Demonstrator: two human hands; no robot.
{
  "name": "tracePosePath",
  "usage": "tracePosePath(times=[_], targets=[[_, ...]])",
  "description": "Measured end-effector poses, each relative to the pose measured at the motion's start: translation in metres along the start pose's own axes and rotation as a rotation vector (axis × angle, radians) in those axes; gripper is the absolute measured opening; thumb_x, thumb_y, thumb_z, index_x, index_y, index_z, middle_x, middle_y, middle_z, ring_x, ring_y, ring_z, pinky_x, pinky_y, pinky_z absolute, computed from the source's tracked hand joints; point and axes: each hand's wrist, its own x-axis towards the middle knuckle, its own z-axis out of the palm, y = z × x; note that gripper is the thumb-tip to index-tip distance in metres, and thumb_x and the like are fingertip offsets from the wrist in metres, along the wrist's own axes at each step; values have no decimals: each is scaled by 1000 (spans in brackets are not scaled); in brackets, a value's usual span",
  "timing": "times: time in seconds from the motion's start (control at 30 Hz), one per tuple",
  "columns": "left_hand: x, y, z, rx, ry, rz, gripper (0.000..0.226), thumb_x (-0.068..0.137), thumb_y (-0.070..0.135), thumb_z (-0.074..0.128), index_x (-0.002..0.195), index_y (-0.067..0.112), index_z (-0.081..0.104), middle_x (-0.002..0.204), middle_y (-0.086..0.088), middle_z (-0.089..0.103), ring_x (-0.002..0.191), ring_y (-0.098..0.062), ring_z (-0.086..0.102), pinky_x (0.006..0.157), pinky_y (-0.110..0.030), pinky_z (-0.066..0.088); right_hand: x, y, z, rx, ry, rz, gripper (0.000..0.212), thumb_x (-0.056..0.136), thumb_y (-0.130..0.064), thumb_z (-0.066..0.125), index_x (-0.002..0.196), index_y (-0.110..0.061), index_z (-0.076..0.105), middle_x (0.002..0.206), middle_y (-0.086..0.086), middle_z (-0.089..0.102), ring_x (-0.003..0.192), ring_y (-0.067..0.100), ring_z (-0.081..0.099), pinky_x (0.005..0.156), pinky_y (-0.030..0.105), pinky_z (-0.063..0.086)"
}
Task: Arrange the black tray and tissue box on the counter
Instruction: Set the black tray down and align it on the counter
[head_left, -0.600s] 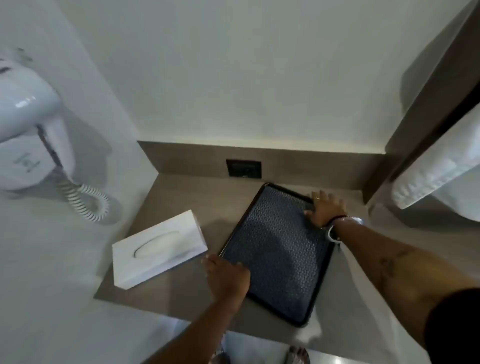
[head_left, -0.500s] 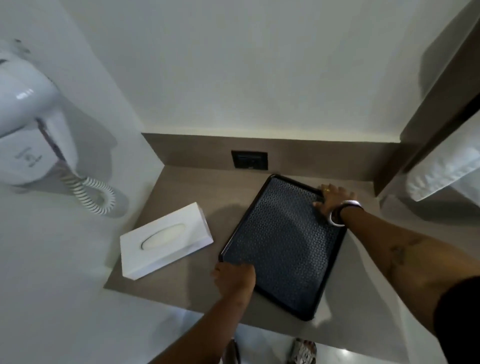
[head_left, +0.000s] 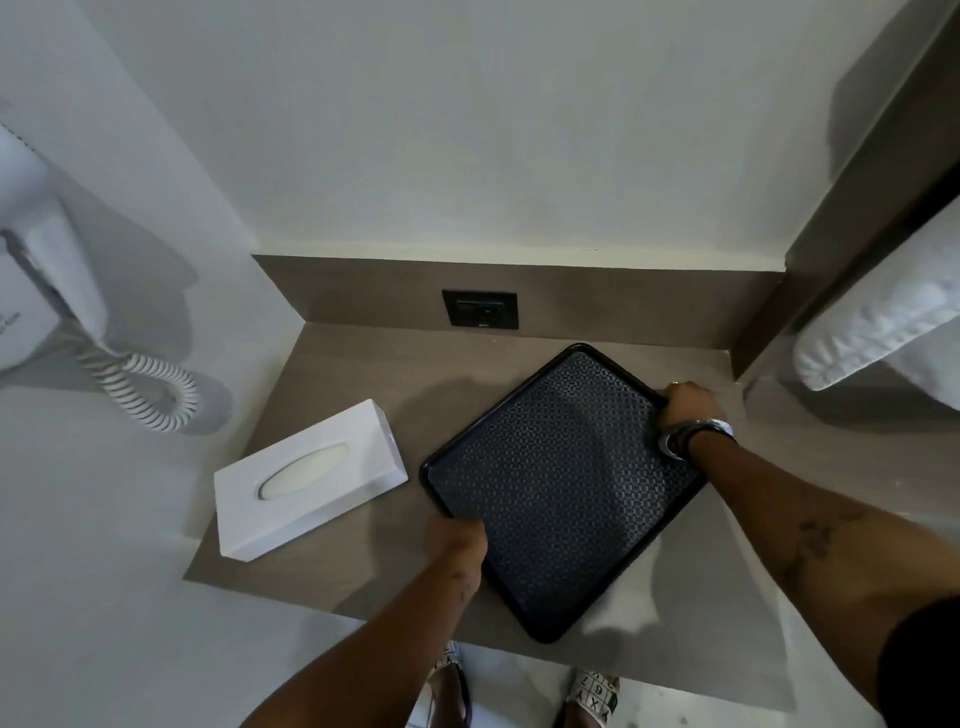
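Note:
A black tray (head_left: 561, 483) with a patterned mat lies askew on the brown counter (head_left: 374, 374), its near corner reaching over the front edge. My left hand (head_left: 456, 540) grips its near-left rim. My right hand (head_left: 685, 404), with a watch on the wrist, grips its far-right rim. A white tissue box (head_left: 306, 475) lies flat to the left of the tray, angled, a small gap apart from it, with its oval slot facing up.
A dark wall socket (head_left: 479, 308) sits in the back splash. A white wall-mounted hair dryer (head_left: 36, 270) with a coiled cord (head_left: 150, 389) hangs at the left. Folded white towels (head_left: 883, 332) rest at the right. My sandalled feet show below the counter edge.
Both hands have closed on the tray's rims. The tray has turned a little and shifted toward the counter's front; the tissue box has not moved.

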Motion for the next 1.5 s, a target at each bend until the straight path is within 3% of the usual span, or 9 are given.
tracePosePath(times=[0.13, 0.3, 0.43, 0.8, 0.97, 1.07, 1.23, 1.37, 1.5], targets=[[17, 18, -10, 54, 36, 153, 30, 96, 19, 56, 118, -2, 56, 124, -21, 60, 100, -30, 58, 86, -37, 47, -31, 20, 5, 246, 56, 175, 4, 78, -10, 61, 77, -9, 65, 94, 23, 68, 82, 37, 63, 71, 34, 49], [39, 47, -27, 174, -2, 371, 23, 93, 7, 51, 70, 11, 49, 92, -19, 64, 85, -35, 62, 70, -35, 45, -83, 44, 27, 411, 43, 321, 12, 76, -16, 70, 86, -10, 74, 90, 19, 73, 81, 35, 65, 75, 34, 51], [43, 65, -33, 273, -28, 491, 9, 88, 7, 59, 86, 1, 67, 97, -17, 69, 97, -36, 65, 73, -32, 44, -121, 42, 40, 491, 69, 391, 13, 78, -14, 66, 87, -15, 75, 91, 17, 74, 82, 33, 66, 81, 38, 54], [62, 63, -42, 396, -53, 617, 18, 87, -1, 50, 90, -14, 62, 101, -30, 67, 96, -42, 64, 79, -47, 53, -143, 22, 63, 553, 138, 464, 22, 86, -6, 64, 106, -4, 72, 105, 21, 72, 100, 38, 64, 89, 36, 48], [60, 56, -38, 349, -77, 666, 23, 81, -8, 51, 62, 5, 48, 79, -21, 62, 79, -33, 61, 62, -34, 42, -149, 23, 70, 525, 176, 428, 18, 85, -8, 64, 101, -4, 72, 101, 22, 72, 95, 40, 64, 84, 38, 49], [54, 52, -35, 443, -100, 690, 5, 81, -2, 55, 84, -1, 59, 98, -23, 64, 92, -37, 63, 75, -38, 50, -154, 25, 76, 504, 193, 389, 12, 85, -6, 63, 92, -4, 72, 94, 23, 72, 87, 39, 64, 77, 35, 47], [49, 31, -34, 738, -88, 758, 66, 92, 28, 59, 148, 3, 34, 148, -23, 35, 134, -39, 40, 111, -44, 39, -161, 26, 79, 483, 204, 361, 20, 91, -13, 61, 106, -2, 69, 110, 24, 66, 99, 40, 60, 85, 35, 46], [39, -4, -43, 885, -35, 1101, 77, 97, 48, 45, 154, 3, 20, 164, -21, 10, 152, -35, 13, 124, -47, 11, -186, 12, 77, 231, 304, 265, 46, 93, -30, 61, 127, 0, 56, 124, 26, 55, 110, 43, 50, 91, 50, 45], [30, -56, -55, 1003, -131, 1426, 80, 95, 55, 39, 155, 6, 22, 165, -16, 8, 154, -29, 9, 125, -43, 4, -234, -6, 93, 38, 363, -99, 57, 89, -43, 51, 132, -5, 55, 138, 23, 50, 121, 39, 48, 98, 53, 41]])
